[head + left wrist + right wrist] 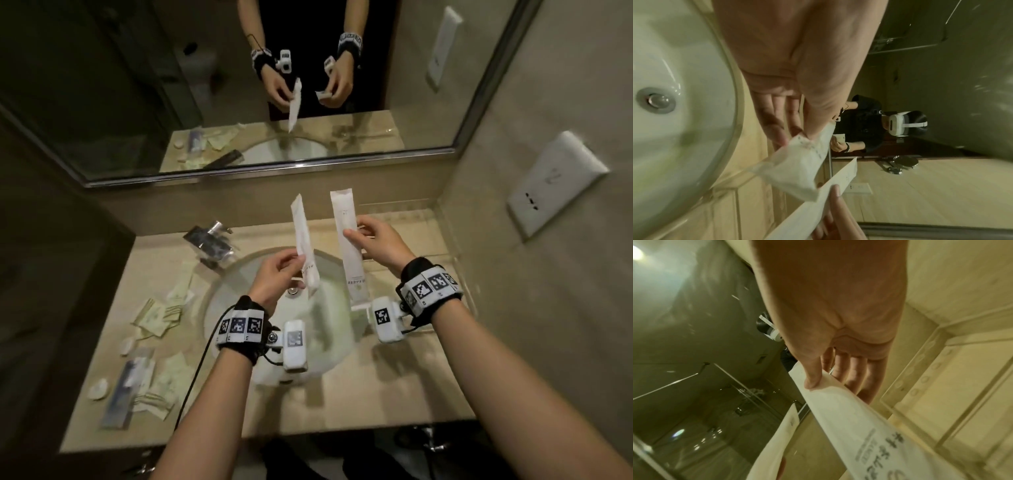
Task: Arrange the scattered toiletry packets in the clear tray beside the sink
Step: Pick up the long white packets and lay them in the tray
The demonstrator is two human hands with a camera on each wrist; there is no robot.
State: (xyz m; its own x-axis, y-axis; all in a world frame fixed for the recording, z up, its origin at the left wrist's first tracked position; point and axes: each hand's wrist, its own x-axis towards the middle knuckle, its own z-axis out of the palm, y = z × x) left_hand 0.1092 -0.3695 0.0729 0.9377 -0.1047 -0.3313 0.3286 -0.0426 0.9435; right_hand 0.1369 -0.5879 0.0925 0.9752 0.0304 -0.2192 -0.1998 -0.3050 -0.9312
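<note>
Over the sink, my left hand (297, 261) pinches a long white packet (303, 236) near its lower end between thumb and fingers, and the packet stands upright. The left wrist view shows the same left hand (807, 136) pinching the packet (797, 164). My right hand (354, 229) holds a longer white packet (350, 253) at mid-length, thumb on its front; up close, the right hand (818, 382) grips that packet (859, 421). The clear tray (920, 381) sits on the counter right of the sink, below the right hand. Several pale scattered packets (157, 315) lie left of the sink.
The white sink basin (236, 291) fills the counter's middle, with a chrome faucet (210, 245) at its back left. Round soaps (99, 389) and a blue wrapped item (125, 383) lie at front left. A mirror stands behind, and a wall socket (555, 185) is on the right.
</note>
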